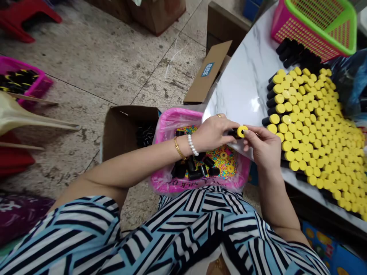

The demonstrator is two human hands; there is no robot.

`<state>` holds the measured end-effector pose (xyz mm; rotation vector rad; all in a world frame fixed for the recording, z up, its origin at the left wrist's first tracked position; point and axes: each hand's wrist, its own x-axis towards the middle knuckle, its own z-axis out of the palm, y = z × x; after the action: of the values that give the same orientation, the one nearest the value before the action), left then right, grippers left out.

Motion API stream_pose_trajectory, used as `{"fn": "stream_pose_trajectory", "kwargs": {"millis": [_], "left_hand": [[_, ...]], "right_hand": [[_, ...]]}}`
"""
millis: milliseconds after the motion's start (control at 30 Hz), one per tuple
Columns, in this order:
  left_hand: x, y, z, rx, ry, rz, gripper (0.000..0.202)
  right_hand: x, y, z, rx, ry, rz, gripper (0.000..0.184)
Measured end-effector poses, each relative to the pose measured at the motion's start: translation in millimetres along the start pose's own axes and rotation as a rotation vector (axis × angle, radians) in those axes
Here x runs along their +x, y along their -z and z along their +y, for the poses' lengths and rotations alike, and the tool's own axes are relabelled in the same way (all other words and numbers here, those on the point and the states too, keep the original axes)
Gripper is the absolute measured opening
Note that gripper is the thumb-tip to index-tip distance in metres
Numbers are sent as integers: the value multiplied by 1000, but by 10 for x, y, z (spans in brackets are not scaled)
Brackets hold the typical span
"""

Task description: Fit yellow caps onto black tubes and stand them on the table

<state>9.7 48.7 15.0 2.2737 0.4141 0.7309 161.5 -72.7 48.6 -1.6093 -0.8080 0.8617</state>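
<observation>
Above the table's near edge, my left hand point(218, 132) is closed round a small black tube with a yellow end piece point(241, 131). The fingers of my right hand point(264, 144) pinch the yellow end from the other side, where a dark spot shows at its centre. Below my hands sits a pink tub point(172, 188) lined with clear plastic. Tiny coloured beads point(222, 162), loose black tubes point(195, 174) and a few yellow rings point(230, 168) lie inside it. To the right, many black tubes with yellow ends point(304, 118) lie packed side by side on the table.
The white marbled table point(243, 76) curves along my right. A pink and green basket point(312, 34) stands at its back beside black pieces point(295, 53). A cardboard box point(117, 130) holding black parts is left of the tub. Further left are a pink crate point(37, 82) and a stool point(28, 114).
</observation>
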Motion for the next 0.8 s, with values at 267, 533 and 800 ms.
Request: {"fn": "stream_pose_trajectory", "kwargs": {"millis": [267, 533, 800], "left_hand": [[-44, 22, -12, 31, 23, -32, 33], [-46, 19, -12, 22, 22, -17, 23], [-34, 84, 51, -3, 42, -35, 21]], "right_hand": [[-43, 38, -66, 58, -130, -53, 19], [-27, -26, -9, 30, -122, -34, 18], [-50, -71, 5, -52, -33, -29, 17]]}}
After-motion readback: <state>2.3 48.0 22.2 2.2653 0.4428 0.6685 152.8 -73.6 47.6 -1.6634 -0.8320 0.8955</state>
